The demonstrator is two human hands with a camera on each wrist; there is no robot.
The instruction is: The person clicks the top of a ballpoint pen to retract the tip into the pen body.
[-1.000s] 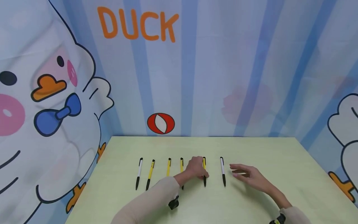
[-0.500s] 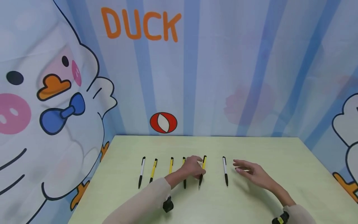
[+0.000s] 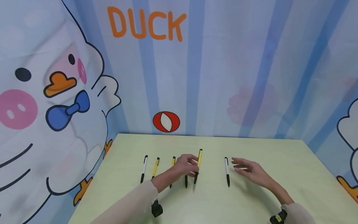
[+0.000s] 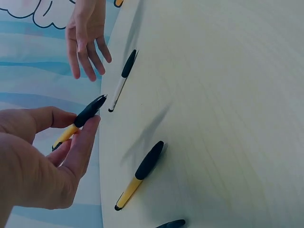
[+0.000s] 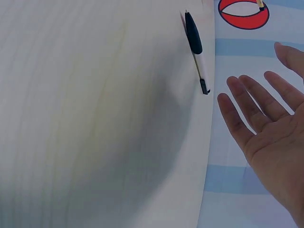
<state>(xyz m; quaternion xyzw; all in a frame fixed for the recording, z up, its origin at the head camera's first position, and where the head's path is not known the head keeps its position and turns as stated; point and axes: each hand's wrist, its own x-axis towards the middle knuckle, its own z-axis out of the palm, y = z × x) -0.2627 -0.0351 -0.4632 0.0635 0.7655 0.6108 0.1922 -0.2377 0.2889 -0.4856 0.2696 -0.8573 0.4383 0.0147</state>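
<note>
My left hand [image 3: 185, 165] pinches a yellow pen with a black grip [image 3: 199, 159] between thumb and fingers. In the left wrist view the held yellow pen [image 4: 85, 114] is raised off the table, tip pointing away from the palm. Beneath that hand lies another pen, its black grip [image 3: 186, 181] showing and its upper part hidden. My right hand [image 3: 253, 174] hovers with relaxed, spread fingers, holding nothing. Just left of its fingertips, a white pen with a black grip [image 3: 227, 172] lies on the table.
To the left lie a white pen [image 3: 144, 167], a yellow pen [image 3: 155, 167] and a second yellow pen [image 3: 173, 161] partly covered by the left arm. The pale table [image 3: 265, 149] ends at a blue striped backdrop [image 3: 212, 77] with a duck print.
My left hand has lifted the yellow pen from its place in the row and carried it leftward, away from the right-hand white pen. The right hand stays nearly still; the head view has shifted slightly.
</note>
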